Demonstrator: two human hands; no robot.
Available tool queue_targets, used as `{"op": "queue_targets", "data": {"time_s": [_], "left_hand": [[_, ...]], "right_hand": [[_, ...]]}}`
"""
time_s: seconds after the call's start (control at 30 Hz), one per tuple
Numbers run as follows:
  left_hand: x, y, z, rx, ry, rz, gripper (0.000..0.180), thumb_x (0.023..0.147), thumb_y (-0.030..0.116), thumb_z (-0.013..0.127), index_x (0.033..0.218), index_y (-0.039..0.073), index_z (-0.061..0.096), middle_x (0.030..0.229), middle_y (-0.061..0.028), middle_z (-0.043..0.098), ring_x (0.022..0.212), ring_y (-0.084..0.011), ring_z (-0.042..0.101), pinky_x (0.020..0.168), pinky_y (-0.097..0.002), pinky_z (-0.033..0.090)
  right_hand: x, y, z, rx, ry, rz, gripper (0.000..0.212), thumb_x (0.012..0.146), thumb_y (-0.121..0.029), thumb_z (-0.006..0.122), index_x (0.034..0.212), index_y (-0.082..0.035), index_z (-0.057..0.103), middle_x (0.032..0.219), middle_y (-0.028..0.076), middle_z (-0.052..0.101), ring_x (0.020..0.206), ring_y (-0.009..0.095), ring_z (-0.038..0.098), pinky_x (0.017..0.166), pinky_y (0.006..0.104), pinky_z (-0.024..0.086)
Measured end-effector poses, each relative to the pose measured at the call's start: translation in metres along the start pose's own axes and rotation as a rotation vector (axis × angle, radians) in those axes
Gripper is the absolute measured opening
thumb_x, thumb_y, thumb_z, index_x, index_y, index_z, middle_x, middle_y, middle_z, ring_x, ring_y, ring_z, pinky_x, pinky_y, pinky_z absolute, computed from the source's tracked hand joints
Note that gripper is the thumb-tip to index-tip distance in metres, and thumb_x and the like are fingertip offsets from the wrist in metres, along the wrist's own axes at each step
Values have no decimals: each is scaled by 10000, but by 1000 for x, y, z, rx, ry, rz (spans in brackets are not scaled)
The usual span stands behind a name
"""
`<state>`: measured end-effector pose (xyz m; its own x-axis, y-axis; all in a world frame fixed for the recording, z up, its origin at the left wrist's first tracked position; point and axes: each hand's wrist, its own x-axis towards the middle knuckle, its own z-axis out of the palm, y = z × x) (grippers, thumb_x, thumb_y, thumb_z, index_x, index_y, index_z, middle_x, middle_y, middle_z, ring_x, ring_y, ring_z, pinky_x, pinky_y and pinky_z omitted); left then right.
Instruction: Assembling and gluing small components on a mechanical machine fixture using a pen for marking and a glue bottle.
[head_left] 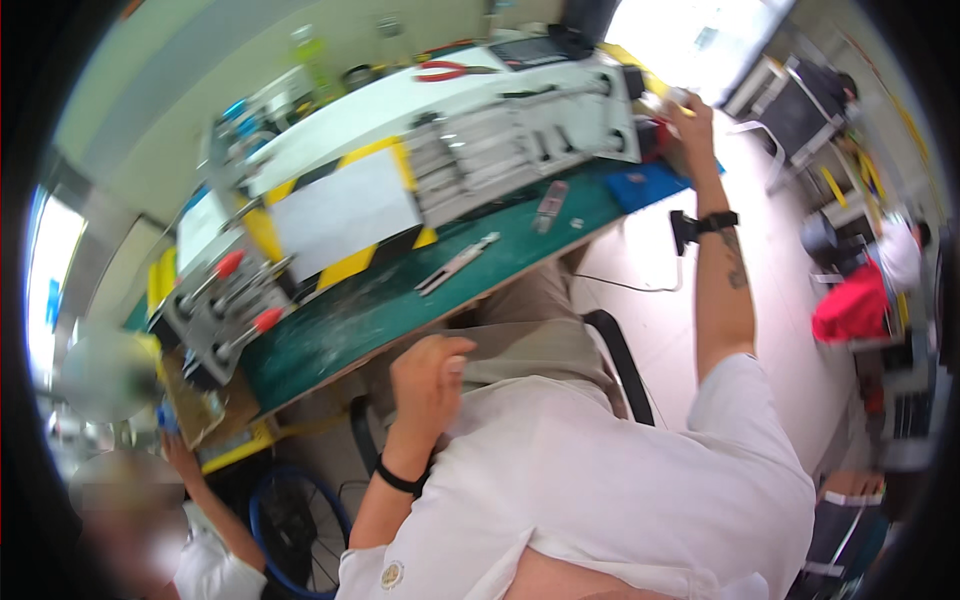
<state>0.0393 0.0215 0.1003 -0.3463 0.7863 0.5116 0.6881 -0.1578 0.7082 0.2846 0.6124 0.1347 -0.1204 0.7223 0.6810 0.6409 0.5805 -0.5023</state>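
My left hand (428, 385) is raised over my lap in front of the bench edge, its fingers curled in; a small pale spot shows by the fingertips, too blurred to name. Stretched out to the bench's far right end, my right hand (692, 128) has its fingers bent around a small whitish thing (679, 97), which I cannot make out. Close to that hand are a dark red item (655, 140) and a blue mat (645, 188). Along the bench's front lie a thin pale metal strip (457, 264) and a small grey-and-red piece (551, 205).
The green bench top (350, 330) carries a white sheet (345, 215) framed by yellow-black tape, a clamp fixture (229, 290) with red knobs, a grey metal fixture (520, 135) and red-handled pliers (455, 71). A co-worker's arm (215, 495) is at lower left. A chair armrest (622, 365) stands beside me.
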Motion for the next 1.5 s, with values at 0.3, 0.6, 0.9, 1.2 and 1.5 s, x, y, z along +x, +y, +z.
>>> {"op": "queue_targets", "data": {"time_s": [0.3,0.6,0.9,1.2,1.5], "left_hand": [[-5,-1,-7,-46,104,-136,180,1098,166,654,1147,34,767,1010,-153,759,871,-377,746,763,-433,595],[-5,-10,-14,-49,173,-165,204,1110,155,623,1191,32,763,948,-160,708,816,-377,708,734,-442,570],[-15,-4,-46,23,322,-67,314,1135,260,600,1121,4,779,876,-156,720,732,-346,694,670,-436,548],[70,81,-118,-856,75,191,272,1086,103,662,1296,-40,758,1089,-213,799,1044,-358,775,1018,-451,616],[84,112,-119,-1262,-166,217,434,1139,300,556,1332,-52,722,1240,-219,772,1124,-355,755,1002,-424,580]], "right_hand": [[-103,-224,-79,762,184,-177,335,1136,-158,677,1382,69,668,1331,160,750,1149,218,715,1050,361,590],[-247,-319,-58,1221,-439,-41,391,1134,-355,698,1333,-29,613,1183,182,794,996,206,776,769,291,651],[-241,-338,-51,1291,-594,56,380,1113,-327,705,1319,-26,598,1068,190,805,926,212,784,747,307,648],[-219,-377,-37,1294,-526,-87,467,1077,-408,719,1288,-9,599,1002,193,784,861,228,769,762,335,617],[-223,-385,-48,1271,-504,-106,515,1066,-445,735,1309,-8,612,991,202,773,857,255,755,780,353,609]]}}
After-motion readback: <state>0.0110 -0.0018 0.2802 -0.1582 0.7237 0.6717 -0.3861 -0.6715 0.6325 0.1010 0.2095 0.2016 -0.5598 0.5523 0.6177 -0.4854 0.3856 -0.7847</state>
